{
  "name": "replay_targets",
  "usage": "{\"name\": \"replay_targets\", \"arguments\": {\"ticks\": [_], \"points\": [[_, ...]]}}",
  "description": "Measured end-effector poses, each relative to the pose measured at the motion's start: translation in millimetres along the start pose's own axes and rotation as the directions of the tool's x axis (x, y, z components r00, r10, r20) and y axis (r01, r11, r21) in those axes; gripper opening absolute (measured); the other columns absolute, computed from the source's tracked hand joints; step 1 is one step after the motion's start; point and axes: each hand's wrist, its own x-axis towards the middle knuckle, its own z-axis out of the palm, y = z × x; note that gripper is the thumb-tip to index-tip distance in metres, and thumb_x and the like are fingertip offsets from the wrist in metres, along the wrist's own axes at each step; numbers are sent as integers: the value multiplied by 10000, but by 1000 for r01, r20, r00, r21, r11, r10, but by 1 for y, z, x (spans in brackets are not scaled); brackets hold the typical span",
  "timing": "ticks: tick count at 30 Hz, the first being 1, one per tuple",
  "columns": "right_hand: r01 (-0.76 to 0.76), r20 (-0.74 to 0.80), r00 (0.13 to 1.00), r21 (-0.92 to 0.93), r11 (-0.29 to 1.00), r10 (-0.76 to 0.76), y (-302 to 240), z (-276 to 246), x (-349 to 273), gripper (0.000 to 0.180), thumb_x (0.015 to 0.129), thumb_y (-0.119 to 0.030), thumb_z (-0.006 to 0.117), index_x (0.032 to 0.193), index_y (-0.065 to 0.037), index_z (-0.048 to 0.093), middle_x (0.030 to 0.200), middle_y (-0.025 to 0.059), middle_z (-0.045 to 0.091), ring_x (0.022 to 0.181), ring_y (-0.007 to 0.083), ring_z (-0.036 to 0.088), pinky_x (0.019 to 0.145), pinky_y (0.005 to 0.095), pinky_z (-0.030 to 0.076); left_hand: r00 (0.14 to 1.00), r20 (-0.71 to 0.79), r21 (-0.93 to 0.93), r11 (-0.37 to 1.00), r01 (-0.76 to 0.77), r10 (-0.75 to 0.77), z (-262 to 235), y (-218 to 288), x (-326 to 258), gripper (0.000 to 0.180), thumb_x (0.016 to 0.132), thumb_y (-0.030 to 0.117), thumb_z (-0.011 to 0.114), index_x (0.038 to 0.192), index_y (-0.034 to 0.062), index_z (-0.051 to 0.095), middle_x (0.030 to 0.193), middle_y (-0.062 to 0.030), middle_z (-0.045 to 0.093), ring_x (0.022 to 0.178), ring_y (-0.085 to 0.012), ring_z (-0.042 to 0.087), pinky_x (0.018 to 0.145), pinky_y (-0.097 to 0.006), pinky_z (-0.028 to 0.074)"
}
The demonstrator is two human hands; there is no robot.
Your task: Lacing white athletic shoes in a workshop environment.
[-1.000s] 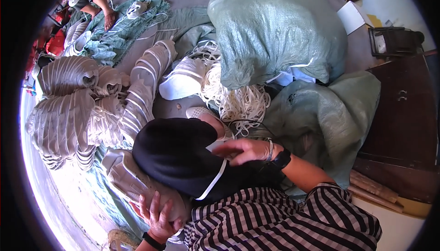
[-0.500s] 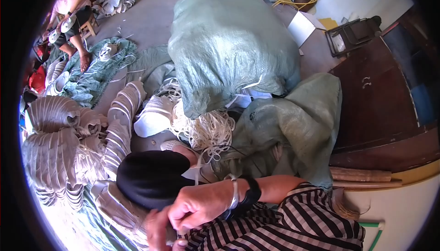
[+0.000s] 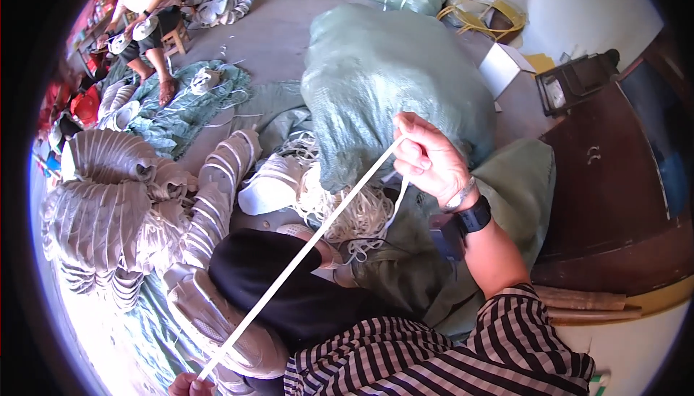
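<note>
A narrow, flat white strap (image 3: 296,260) is stretched taut on a slant across my lap. My right hand (image 3: 436,159), raised in front of the large bag, is closed around its upper end, and a loose tail hangs below the fist. At the lower edge, my left hand (image 3: 189,386) pinches the other end; only its fingertips show. Beside my left hand lies a stack of white mesh pieces (image 3: 224,324), perhaps shoe uppers. Beyond my knee is a tangled heap of similar straps (image 3: 354,212).
A big pale green woven bag (image 3: 390,71) stands ahead, with a slack green sack (image 3: 506,194) to its right. Nested bundles of white ribbed pieces (image 3: 101,215) are piled at left. Farther left, a person (image 3: 148,6) sits on a wooden stool (image 3: 173,38). A brown board (image 3: 600,186) lies at right.
My hands were together low at my lap. My right hand has swung up and away to the right, drawing the strap out taut; my left hand is now lower left.
</note>
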Motion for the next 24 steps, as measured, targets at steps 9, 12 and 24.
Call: {"name": "replay_targets", "arguments": {"ticks": [9, 12, 24], "points": [[-92, -9, 908, -980, -179, -418, 37, -68, 40, 159, 780, -67, 614, 938, -86, 611, 697, 70, 602, 570, 243, 574, 524, 340, 459, 980, -189, 434, 900, 22, 67, 33, -8, 5, 212, 913, 179, 509, 935, 16, 642, 657, -24, 511, 613, -78, 453, 519, -228, 364], [338, 341, 938, -940, -55, -58, 100, 7, 33, 214, 796, -77, 631, 1009, -61, 620, 996, 78, 612, 909, 158, 594, 730, 268, 504, 996, -81, 463, 886, 3, 39, 57, 1, 2, 133, 835, 131, 612, 895, 16, 642, 695, -68, 579, 630, -112, 532, 585, -271, 434], [166, 618, 298, -784, 598, 728, 171, 129, -8, 257, 887, -241, 577, 1055, -50, 617, 776, 127, 653, 725, 203, 646, 656, 334, 472, 982, 60, 300, 935, -190, 180, 99, 0, 19, 69, 778, 26, 676, 841, 0, 667, 709, -93, 653, 648, -183, 645, 583, -247, 489]]}}
